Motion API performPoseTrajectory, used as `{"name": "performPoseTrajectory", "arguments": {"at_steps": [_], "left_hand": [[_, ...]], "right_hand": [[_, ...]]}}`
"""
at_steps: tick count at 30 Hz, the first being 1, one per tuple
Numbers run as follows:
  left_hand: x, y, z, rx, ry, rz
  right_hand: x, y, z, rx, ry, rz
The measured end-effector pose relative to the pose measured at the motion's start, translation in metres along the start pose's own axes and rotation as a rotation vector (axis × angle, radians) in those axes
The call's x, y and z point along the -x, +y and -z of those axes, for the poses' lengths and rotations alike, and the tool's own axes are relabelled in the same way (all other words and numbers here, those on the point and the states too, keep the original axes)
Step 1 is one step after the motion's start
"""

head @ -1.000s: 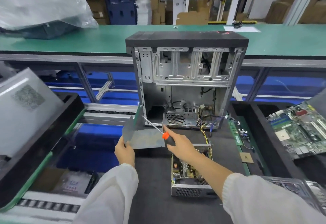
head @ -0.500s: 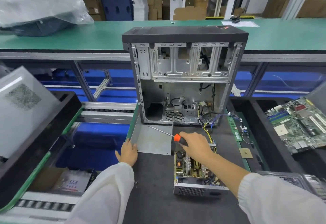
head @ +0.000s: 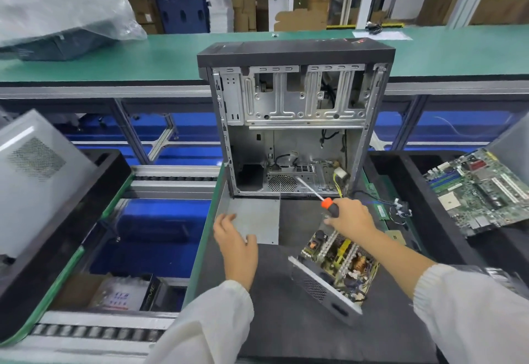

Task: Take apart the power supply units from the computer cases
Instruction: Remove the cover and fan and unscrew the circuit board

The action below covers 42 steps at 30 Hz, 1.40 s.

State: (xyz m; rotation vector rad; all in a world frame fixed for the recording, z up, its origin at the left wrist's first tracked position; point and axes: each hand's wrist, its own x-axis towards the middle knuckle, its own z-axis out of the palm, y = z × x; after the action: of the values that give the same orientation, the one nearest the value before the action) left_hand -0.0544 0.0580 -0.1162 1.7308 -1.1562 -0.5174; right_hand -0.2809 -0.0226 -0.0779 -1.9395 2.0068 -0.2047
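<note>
An open computer case (head: 294, 123) stands upright on the dark mat, its bare metal inside facing me. The power supply unit (head: 335, 266), lid off and circuit board showing, sits tilted on the mat in front of the case, its wires running back toward the case's lower right. My right hand (head: 347, 216) grips a screwdriver (head: 315, 193) with an orange and black handle; the fingers also touch the unit's far edge. A grey metal cover plate (head: 254, 220) lies flat at the case's foot. My left hand (head: 234, 240) hovers with relaxed fingers over the plate's near corner and holds nothing.
A motherboard (head: 481, 189) lies in a black tray at the right. A grey side panel (head: 34, 174) leans in a black tray at the left. Roller conveyor rails (head: 171, 180) run left of the mat. A plastic-wrapped item (head: 57, 11) rests on the green belt behind.
My left hand put the cover plate down flat by the case and let go of it. My right hand moved right with the screwdriver, and the power supply unit has tilted and turned.
</note>
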Motion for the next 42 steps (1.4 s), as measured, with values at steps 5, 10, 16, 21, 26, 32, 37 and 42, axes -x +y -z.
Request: {"name": "performPoseTrajectory", "arguments": {"at_steps": [5, 10, 16, 21, 26, 32, 37, 42], "left_hand": [[0.018, 0.014, -0.022, 0.037, -0.307, 0.0], [0.026, 0.017, -0.029, -0.112, -0.656, 0.127], [0.033, 0.022, -0.028, -0.064, -0.811, 0.233], [0.033, 0.024, -0.029, -0.02, -0.782, 0.231], [0.028, 0.032, -0.025, -0.028, -0.735, 0.187], [0.006, 0.043, -0.014, -0.141, -0.628, 0.072], [0.007, 0.037, -0.009, -0.111, -0.55, 0.119], [0.012, 0.035, -0.007, -0.092, -0.599, 0.161]], "right_hand": [[0.006, 0.01, 0.004, -0.082, 0.051, -0.213], [0.009, -0.003, 0.004, -0.079, 0.026, -0.244], [0.015, 0.003, 0.007, -0.051, -0.035, -0.17], [0.024, 0.014, 0.008, 0.09, -0.078, -0.108], [0.023, 0.013, 0.013, 0.036, -0.032, -0.107], [0.021, 0.0, 0.021, 0.005, 0.04, -0.061], [0.024, -0.008, 0.013, -0.007, 0.035, -0.054], [0.024, -0.01, 0.007, -0.022, -0.033, -0.063]]}}
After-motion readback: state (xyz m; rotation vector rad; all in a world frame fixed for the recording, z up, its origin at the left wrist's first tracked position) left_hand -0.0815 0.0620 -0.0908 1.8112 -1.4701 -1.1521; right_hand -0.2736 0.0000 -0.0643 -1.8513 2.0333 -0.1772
